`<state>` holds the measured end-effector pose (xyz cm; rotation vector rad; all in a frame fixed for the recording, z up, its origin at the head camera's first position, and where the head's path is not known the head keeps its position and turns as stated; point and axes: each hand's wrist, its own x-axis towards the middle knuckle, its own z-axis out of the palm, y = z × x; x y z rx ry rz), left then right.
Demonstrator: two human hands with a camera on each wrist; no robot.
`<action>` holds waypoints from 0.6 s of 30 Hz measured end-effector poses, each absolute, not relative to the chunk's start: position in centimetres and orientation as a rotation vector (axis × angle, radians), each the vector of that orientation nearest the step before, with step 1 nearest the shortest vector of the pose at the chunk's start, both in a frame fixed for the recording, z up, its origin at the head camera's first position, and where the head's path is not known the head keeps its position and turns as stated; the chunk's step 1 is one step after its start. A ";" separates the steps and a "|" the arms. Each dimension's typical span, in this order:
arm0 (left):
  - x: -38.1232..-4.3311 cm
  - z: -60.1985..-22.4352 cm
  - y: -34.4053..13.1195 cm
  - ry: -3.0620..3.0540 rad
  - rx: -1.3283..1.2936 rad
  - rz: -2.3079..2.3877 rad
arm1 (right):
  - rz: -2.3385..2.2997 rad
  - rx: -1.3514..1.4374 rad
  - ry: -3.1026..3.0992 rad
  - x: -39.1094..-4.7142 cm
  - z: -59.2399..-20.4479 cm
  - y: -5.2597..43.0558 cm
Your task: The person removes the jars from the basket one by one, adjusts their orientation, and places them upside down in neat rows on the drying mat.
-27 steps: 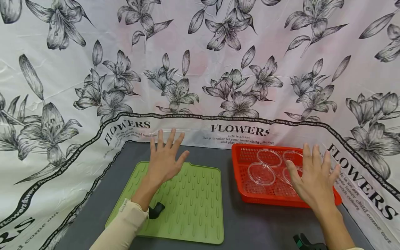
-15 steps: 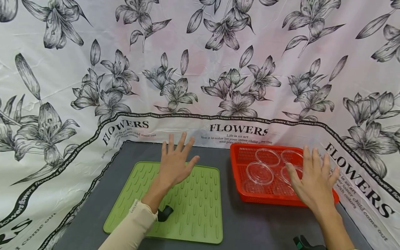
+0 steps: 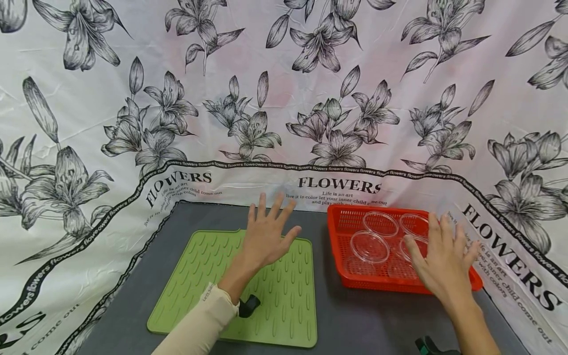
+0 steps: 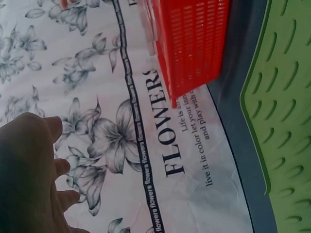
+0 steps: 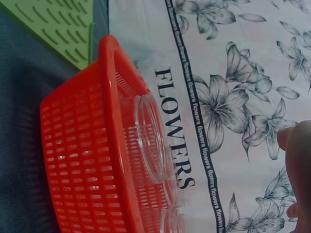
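My left hand (image 3: 265, 240) hovers over the green ridged mat (image 3: 199, 281), fingers spread and holding nothing. In the left wrist view that hand (image 4: 29, 170) shows at the lower left, apart from the mat. My right hand (image 3: 443, 266) is raised over the right side of the red basket (image 3: 372, 283), fingers straight, nothing in it. Several clear round plastic containers (image 3: 370, 246) stand inside the basket, some partly hidden by the right hand. The right wrist view shows the basket's slotted wall (image 5: 82, 155) and a container rim (image 5: 150, 138) close up.
Both mat and basket lie on a dark grey tabletop (image 3: 337, 320). A white flower-printed curtain (image 3: 266, 123) hangs behind the table and along both sides. Black wrist straps show at the left wrist (image 3: 249, 305) and below the right forearm (image 3: 432, 346).
My left hand has drifted right and slightly down across the mat, fingers still spread. The right hand has dipped very slightly over the basket. Mat, basket and containers stay in place.
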<state>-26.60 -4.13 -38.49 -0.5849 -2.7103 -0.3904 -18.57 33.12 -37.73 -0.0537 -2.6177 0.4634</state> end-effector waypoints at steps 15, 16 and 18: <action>-26.4 -39.2 -1.5 -2.704 -0.635 -0.406 | 0.484 -0.058 -2.638 -19.5 -39.7 32.7; -26.4 -39.3 -1.4 -2.708 -0.636 -0.409 | 0.484 -0.055 -2.637 -19.6 -39.9 32.6; -26.3 -39.3 -1.1 -2.718 -0.639 -0.412 | 0.483 -0.055 -2.640 -19.6 -40.1 32.6</action>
